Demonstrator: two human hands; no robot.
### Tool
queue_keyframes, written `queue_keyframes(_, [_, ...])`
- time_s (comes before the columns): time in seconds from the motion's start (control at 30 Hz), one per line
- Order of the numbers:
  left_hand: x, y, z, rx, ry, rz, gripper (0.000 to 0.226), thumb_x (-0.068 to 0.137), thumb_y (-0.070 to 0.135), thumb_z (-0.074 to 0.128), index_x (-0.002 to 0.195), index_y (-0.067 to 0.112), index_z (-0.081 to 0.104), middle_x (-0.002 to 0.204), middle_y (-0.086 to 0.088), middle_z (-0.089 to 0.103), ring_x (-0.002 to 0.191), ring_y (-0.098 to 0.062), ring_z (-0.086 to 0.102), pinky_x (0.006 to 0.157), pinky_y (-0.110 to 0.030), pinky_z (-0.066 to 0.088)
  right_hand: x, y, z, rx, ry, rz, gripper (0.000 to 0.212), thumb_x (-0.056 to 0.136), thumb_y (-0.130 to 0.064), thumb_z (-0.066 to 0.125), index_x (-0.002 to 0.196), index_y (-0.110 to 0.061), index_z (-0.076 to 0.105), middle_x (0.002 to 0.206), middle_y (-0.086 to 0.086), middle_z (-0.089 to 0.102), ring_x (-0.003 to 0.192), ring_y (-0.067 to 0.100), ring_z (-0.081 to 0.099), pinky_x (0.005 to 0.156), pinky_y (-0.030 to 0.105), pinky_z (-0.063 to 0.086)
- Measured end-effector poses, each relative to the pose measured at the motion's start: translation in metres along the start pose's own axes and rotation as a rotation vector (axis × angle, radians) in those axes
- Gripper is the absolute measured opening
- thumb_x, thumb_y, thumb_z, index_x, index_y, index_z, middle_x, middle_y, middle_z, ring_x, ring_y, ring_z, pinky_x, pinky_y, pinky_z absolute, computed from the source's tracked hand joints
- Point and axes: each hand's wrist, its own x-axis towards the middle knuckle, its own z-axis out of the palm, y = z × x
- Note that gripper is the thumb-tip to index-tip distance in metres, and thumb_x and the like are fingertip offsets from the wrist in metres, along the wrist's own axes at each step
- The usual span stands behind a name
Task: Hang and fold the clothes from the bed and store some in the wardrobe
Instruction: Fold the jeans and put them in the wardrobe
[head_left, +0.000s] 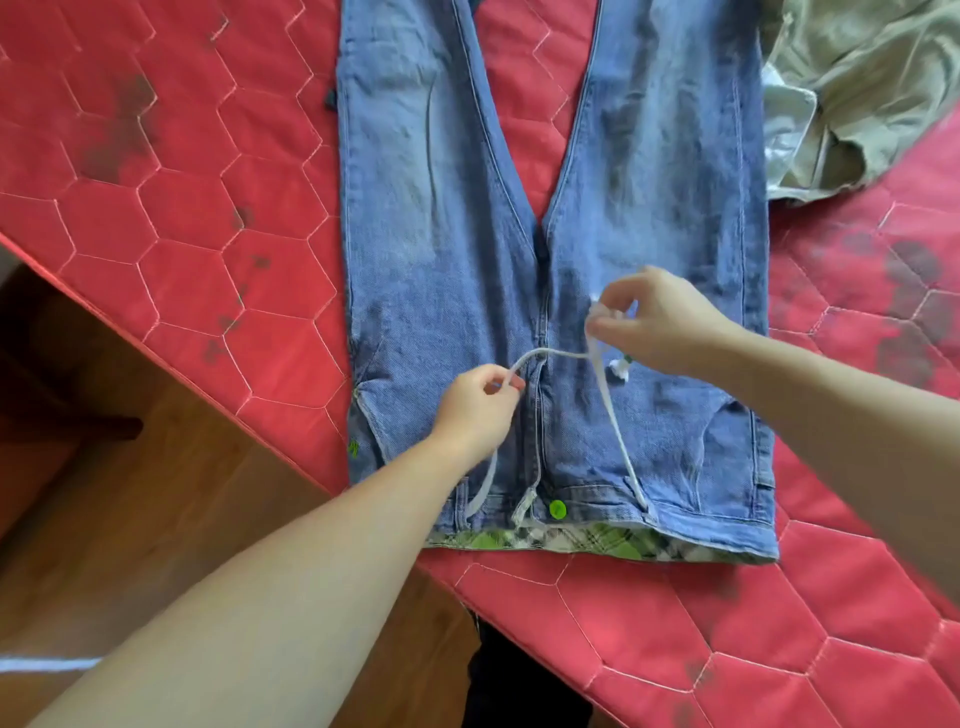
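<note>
Blue jeans (447, 218) lie flat on the red quilted bed (182, 171), waistband toward me, legs stretching away. A green button (557, 508) and green plaid lining show at the waistband. A white drawstring (613, 410) runs from the waistband up over the fly. My left hand (475, 405) pinches one strand of it just left of the fly. My right hand (657, 319) pinches the other strand, lifted a little above the denim on the right thigh.
A crumpled olive-beige garment (857, 88) with a pale lining lies on the bed at the upper right, next to the right leg. The bed's edge runs diagonally at the left, with wooden floor (130, 493) below it.
</note>
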Motion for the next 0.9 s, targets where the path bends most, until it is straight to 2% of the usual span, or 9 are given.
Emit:
queue_keyframes(0.03, [0.004,0.001,-0.001,0.041,-0.018,0.001,0.022,0.094,0.02,0.056,0.075,0.03,0.062,0.086,-0.003,0.063,0.087,-0.03,0.064,0.087,-0.045,0.053,0.002,-0.005,-0.001,0.003,0.01,-0.039,0.018,0.087,-0.026,0.06,0.073,-0.016,0.065,0.08,0.008,0.056,0.071,0.025,0.051,0.065,0.028,0.04])
queue_keyframes(0.13, [0.009,0.001,0.0,0.147,-0.05,0.019,0.02,0.092,0.021,0.054,0.075,0.031,0.06,0.08,0.005,0.062,0.086,-0.027,0.065,0.079,-0.039,0.053,0.013,-0.02,0.002,0.082,0.101,-0.106,0.013,0.085,-0.025,0.063,0.077,-0.017,0.069,0.06,-0.005,0.049,0.054,0.009,0.042,0.049,0.01,0.035])
queue_keyframes(0.23, [0.012,0.007,0.003,0.166,-0.004,0.071,0.016,0.087,0.018,0.056,0.088,0.033,0.06,0.079,0.009,0.056,0.078,-0.018,0.055,0.064,-0.029,0.042,0.027,-0.013,0.008,0.07,0.012,-0.018,0.011,0.082,-0.016,0.063,0.09,-0.015,0.07,0.068,-0.001,0.065,0.055,0.013,0.054,0.044,0.007,0.038])
queue_keyframes(0.37, [0.018,0.016,0.007,0.247,0.038,0.192,0.042,0.084,0.019,0.057,0.124,0.031,0.054,0.108,0.001,0.052,0.099,-0.022,0.054,0.083,-0.03,0.042,0.032,0.02,0.017,-0.014,-0.056,0.173,0.03,0.083,-0.011,0.056,0.111,-0.02,0.063,0.102,0.008,0.069,0.074,0.025,0.06,0.072,0.031,0.054])
queue_keyframes(0.47, [0.024,0.024,0.011,0.382,0.066,0.35,0.052,0.083,0.024,0.056,0.133,0.035,0.047,0.133,0.003,0.046,0.121,-0.024,0.047,0.1,-0.037,0.04,0.025,0.041,0.028,-0.115,0.038,0.049,0.038,0.09,-0.026,0.055,0.128,-0.03,0.053,0.126,0.003,0.053,0.101,0.026,0.057,0.086,0.038,0.05])
queue_keyframes(0.6, [0.039,0.032,0.021,0.57,0.073,0.4,0.054,0.089,0.042,0.052,0.141,0.041,0.036,0.154,0.008,0.026,0.14,-0.018,0.023,0.11,-0.04,0.026,0.014,0.053,0.045,-0.297,-0.052,-0.144,0.058,0.091,-0.041,0.053,0.144,-0.04,0.03,0.142,-0.004,0.035,0.121,0.028,0.043,0.085,0.046,0.052])
queue_keyframes(0.7, [0.053,0.033,0.022,0.745,0.063,0.482,0.033,0.091,0.052,0.047,0.117,0.038,0.061,0.13,0.011,0.048,0.126,-0.017,0.037,0.098,-0.032,0.022,0.022,0.058,0.05,-0.304,-0.048,-0.145,0.057,0.089,-0.034,0.055,0.142,-0.034,0.035,0.139,-0.004,0.039,0.12,0.028,0.039,0.086,0.046,0.051])
queue_keyframes(0.8, [0.069,0.047,0.02,0.778,0.166,0.576,0.037,0.089,0.058,0.043,0.085,0.031,0.067,0.095,0.013,0.053,0.1,-0.015,0.046,0.085,-0.03,0.02,0.037,0.067,0.036,-0.159,0.199,0.003,0.054,0.085,-0.027,0.057,0.137,-0.025,0.045,0.137,0.002,0.043,0.119,0.032,0.044,0.091,0.046,0.045])
queue_keyframes(0.9, [0.094,0.076,0.024,0.744,0.27,0.724,0.027,0.084,0.05,0.049,0.092,0.027,0.063,0.096,0.008,0.056,0.095,-0.019,0.052,0.083,-0.034,0.026,0.056,0.084,0.025,-0.445,0.233,0.051,0.063,0.09,-0.044,0.052,0.148,-0.031,0.031,0.157,0.008,0.024,0.139,0.034,0.027,0.104,0.051,0.031])
